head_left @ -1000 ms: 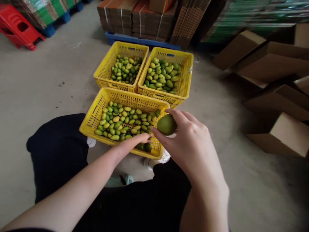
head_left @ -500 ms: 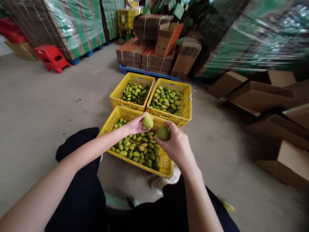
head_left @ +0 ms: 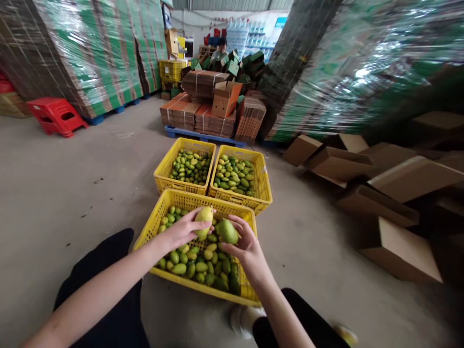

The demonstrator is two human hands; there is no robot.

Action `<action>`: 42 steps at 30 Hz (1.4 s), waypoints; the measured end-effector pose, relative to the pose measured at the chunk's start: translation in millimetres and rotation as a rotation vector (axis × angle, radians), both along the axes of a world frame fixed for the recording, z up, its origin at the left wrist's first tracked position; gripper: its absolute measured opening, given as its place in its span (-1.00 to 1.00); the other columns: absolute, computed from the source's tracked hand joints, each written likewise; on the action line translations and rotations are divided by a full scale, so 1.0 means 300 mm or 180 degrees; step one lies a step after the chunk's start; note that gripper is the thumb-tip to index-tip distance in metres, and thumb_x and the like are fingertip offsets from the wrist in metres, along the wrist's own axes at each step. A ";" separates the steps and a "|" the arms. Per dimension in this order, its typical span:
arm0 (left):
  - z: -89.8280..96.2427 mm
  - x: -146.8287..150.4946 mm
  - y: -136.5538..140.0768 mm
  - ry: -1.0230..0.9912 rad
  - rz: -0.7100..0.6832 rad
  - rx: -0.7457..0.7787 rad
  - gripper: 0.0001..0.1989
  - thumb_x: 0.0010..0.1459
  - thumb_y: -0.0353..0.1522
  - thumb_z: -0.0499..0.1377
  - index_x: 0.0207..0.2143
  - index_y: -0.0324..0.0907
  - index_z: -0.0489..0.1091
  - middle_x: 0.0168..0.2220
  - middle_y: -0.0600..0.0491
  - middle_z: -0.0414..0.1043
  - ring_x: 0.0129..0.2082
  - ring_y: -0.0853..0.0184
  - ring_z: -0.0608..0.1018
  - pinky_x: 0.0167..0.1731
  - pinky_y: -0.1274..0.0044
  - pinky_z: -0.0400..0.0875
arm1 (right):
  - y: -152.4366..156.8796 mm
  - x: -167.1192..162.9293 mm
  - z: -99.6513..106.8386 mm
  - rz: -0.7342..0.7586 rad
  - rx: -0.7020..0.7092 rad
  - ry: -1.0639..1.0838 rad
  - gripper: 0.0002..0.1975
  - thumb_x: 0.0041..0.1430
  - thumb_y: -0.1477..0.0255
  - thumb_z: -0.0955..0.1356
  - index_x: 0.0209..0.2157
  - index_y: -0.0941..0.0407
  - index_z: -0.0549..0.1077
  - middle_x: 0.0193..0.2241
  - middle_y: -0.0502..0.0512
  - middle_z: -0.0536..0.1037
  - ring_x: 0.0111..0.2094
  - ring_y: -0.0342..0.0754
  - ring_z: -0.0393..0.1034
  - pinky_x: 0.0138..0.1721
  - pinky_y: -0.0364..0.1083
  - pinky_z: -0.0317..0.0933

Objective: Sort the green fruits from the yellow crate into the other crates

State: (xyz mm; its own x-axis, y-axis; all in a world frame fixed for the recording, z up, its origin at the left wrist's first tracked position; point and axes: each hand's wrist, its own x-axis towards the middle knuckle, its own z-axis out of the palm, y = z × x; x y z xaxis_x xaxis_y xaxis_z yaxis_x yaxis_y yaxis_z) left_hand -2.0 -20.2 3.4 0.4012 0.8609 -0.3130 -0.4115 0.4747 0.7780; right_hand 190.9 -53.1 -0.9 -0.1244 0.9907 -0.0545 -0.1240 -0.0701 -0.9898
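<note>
My left hand (head_left: pixel 183 228) is closed around a yellow-green mango (head_left: pixel 204 221). My right hand (head_left: pixel 247 245) grips a greener mango (head_left: pixel 227 232) between thumb and fingers. Both mangoes are held up side by side, a small gap apart, above the front yellow crate (head_left: pixel 232 209). Many loose green and yellowish mangoes (head_left: pixel 200 267) lie in that crate, partly hidden by my hands and forearms. Behind it stand a left back crate (head_left: pixel 162 169) and a right back crate (head_left: pixel 264 186), both yellow and holding more mangoes.
Flattened cartons (head_left: pixel 215 123) are stacked on a blue pallet (head_left: pixel 188 134) beyond the crates. Open cardboard boxes (head_left: pixel 402 246) lie on the right. A red stool (head_left: pixel 58 116) stands at left near wrapped pallet stacks (head_left: pixel 94 58). A person (head_left: pixel 220 48) is far back.
The view has tilted up, so the crates sit lower and more background shows. My right hand has turned its mango and brought it nearer the left one. Both mangoes stay held.
</note>
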 end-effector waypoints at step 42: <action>0.049 -0.040 0.029 0.0862 0.0766 0.1274 -0.55 -0.11 -0.25 0.41 -0.13 -0.19 0.49 -0.17 -0.01 0.53 -0.13 0.19 0.53 -0.09 0.43 0.40 | 0.077 -0.094 0.098 -0.0127 0.0607 -0.0134 -0.51 -0.04 0.33 0.51 -0.02 0.02 0.46 -0.07 0.11 0.59 -0.07 0.08 0.50 -0.03 0.08 0.42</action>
State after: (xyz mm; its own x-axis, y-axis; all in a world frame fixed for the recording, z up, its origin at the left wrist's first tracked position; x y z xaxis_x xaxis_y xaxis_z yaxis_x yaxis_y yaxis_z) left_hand -14.2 -11.5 18.0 0.1285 0.9917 -0.0065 -0.2316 0.0364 0.9721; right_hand 162.6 -29.9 28.4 -0.0863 0.9877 0.1301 -0.0812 0.1232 -0.9891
